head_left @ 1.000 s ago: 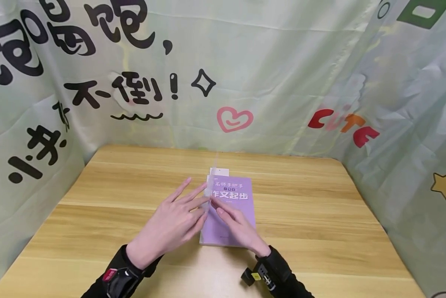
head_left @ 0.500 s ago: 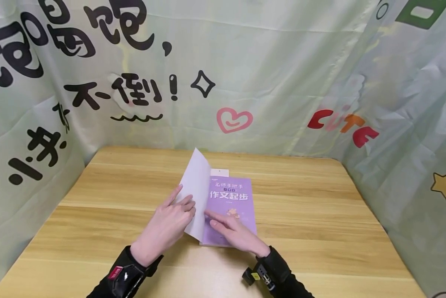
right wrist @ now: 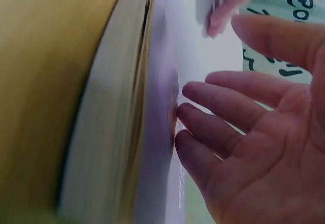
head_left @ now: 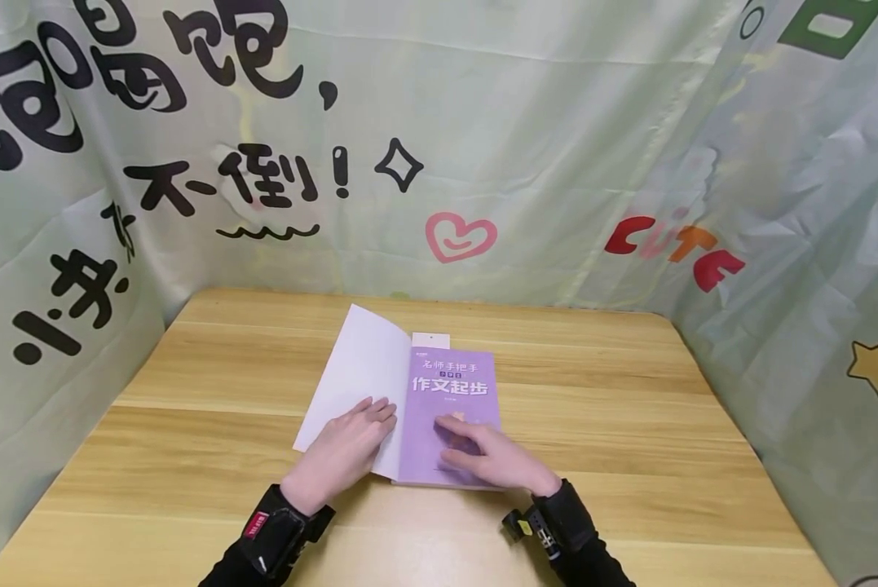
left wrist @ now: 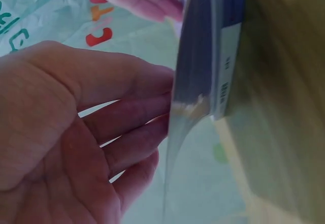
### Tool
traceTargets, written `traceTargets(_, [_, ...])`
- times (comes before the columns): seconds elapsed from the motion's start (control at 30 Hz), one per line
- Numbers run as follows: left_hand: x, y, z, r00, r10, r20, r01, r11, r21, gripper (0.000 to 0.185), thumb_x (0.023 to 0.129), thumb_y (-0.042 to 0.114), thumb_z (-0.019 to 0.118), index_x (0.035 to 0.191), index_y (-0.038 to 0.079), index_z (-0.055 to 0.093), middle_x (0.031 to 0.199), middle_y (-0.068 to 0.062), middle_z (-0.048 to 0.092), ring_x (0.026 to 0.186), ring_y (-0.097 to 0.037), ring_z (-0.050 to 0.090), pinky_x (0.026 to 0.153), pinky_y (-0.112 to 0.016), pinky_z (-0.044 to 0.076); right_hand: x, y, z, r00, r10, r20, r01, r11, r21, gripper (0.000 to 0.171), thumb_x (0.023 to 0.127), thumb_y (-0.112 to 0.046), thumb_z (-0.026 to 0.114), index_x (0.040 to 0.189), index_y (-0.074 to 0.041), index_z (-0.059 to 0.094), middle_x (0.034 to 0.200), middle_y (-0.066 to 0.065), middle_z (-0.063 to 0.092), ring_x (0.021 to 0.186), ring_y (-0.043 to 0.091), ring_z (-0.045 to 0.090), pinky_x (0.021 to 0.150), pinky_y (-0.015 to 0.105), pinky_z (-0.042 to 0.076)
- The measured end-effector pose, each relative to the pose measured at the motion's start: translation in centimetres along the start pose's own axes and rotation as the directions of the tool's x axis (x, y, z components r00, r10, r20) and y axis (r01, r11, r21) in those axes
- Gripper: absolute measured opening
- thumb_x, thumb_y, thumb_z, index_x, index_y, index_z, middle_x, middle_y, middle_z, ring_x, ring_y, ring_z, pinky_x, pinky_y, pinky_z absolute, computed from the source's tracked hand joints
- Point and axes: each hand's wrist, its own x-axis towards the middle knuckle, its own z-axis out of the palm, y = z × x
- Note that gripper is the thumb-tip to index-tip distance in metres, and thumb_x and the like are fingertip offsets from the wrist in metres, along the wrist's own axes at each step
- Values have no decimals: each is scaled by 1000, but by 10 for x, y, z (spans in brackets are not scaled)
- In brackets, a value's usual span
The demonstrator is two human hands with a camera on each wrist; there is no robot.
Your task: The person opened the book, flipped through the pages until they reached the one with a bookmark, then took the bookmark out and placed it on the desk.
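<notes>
A book lies on the table with its front cover [head_left: 354,359] turned over to the left, showing the plain white inside. On the right is its purple title page [head_left: 449,448] with white Chinese characters. My left hand [head_left: 346,444] rests on the white inside of the cover near the fold, its fingers fairly straight and pressing. My right hand [head_left: 499,452] touches the lower part of the purple page with its fingertips, fingers spread and relaxed. In the right wrist view, the thick page block [right wrist: 109,107] stands beside that hand. Neither hand grips anything.
A small white card or tab [head_left: 431,340] sticks out past the book's top edge. The wooden table [head_left: 600,408] spreads around the book. Behind and at the sides hangs a pale printed cloth [head_left: 541,147] with lettering and a pink heart.
The cover, upright at first, has swung left and come down lower. My left hand has moved down onto its white inside. My right hand has shifted right, away from the fold.
</notes>
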Motion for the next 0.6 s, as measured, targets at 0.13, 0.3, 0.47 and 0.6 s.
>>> traceTargets(0.13, [1, 3, 7, 999, -20, 26, 22, 997, -77, 35, 89, -4, 64, 123, -3, 68, 131, -19, 68, 127, -33, 63, 112, -45, 49, -4, 3, -7, 1000, -7, 24, 9, 997, -74, 64, 98, -28, 63, 148, 8, 42, 153, 26, 45, 141, 39, 48, 117, 52, 38])
traceTargets(0.3, [2, 6, 15, 999, -19, 46, 24, 993, -119, 35, 91, -1, 63, 126, -4, 66, 134, -19, 66, 129, -33, 62, 112, -44, 48, -8, 2, -12, 997, 22, 69, -13, 992, -126, 73, 90, -27, 74, 148, 6, 43, 156, 23, 41, 147, 38, 40, 121, 53, 31])
traceTargets(0.47, [3, 8, 23, 999, 2, 35, 2, 993, -116, 34, 93, 5, 64, 126, -3, 66, 133, -18, 67, 129, -31, 62, 113, -43, 48, -12, 1, -13, 995, 34, 89, -19, 985, -171, 80, 82, -26, 82, 147, 3, 47, 159, 21, 38, 149, 40, 34, 121, 56, 29])
traceTargets(0.6, [2, 8, 26, 999, 10, 42, -4, 991, -135, 37, 94, 10, 65, 128, -4, 65, 136, -18, 65, 132, -32, 60, 114, -44, 46, -15, -1, -13, 992, 69, 109, -47, 980, -195, 87, 75, -26, 87, 148, 0, 47, 163, 17, 33, 152, 37, 30, 123, 55, 26])
